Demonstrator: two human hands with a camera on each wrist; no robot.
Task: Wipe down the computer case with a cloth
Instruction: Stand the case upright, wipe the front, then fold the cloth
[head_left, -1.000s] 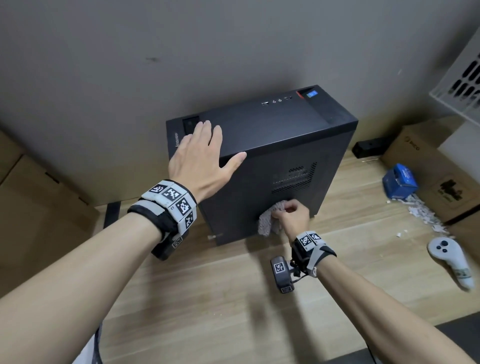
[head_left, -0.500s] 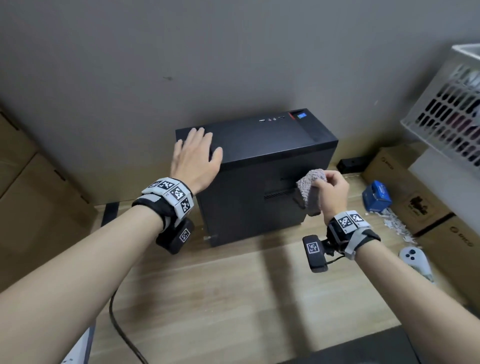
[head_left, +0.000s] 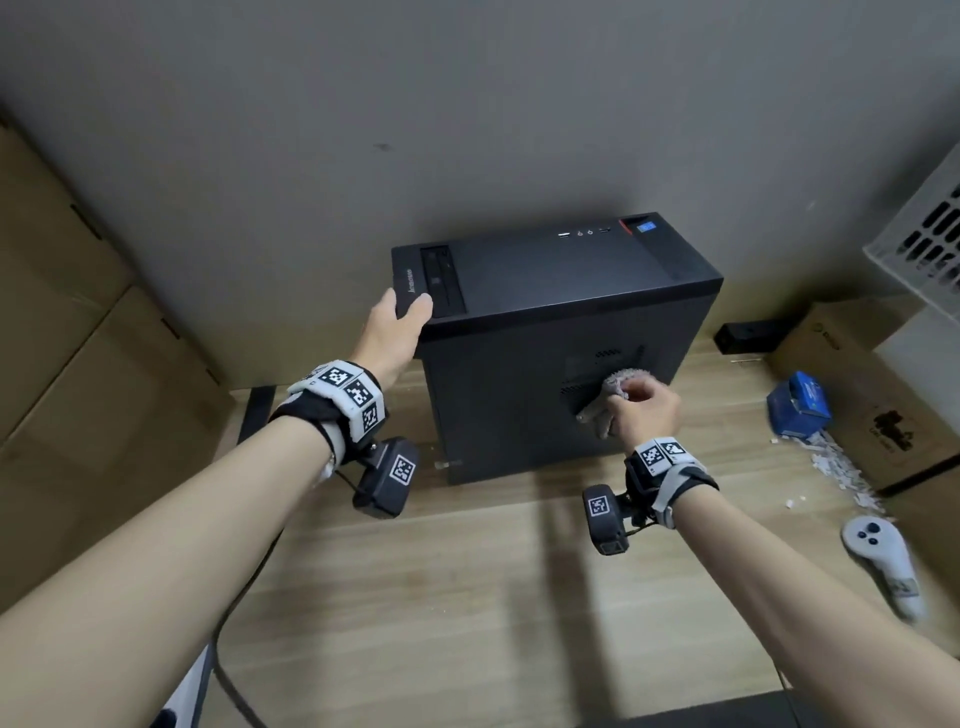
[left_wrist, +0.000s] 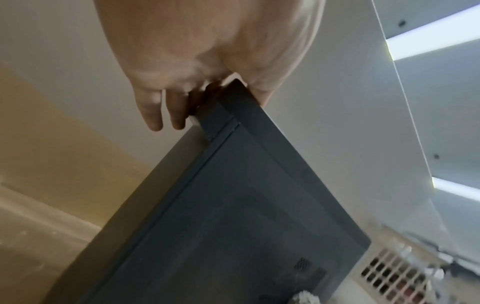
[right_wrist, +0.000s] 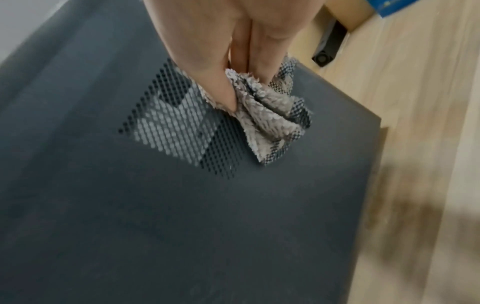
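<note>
A black computer case lies on a wooden floor against a grey wall. My left hand grips its near left top corner, thumb on top and fingers down the left end; the left wrist view shows the same corner of the case held by the left hand. My right hand grips a bunched grey cloth and presses it on the vent mesh of the near side panel. In the right wrist view the right hand pinches the cloth against the mesh of the case.
Cardboard boxes stand at the left, more cardboard boxes at the right. A blue box and white paper scraps lie right of the case. A white controller rests on the floor. A white perforated crate hangs at the right edge.
My left hand slid from flat on the case's top to gripping its left corner. My right hand took the cloth from the lower side panel up to the right edge, then back down onto the vent.
</note>
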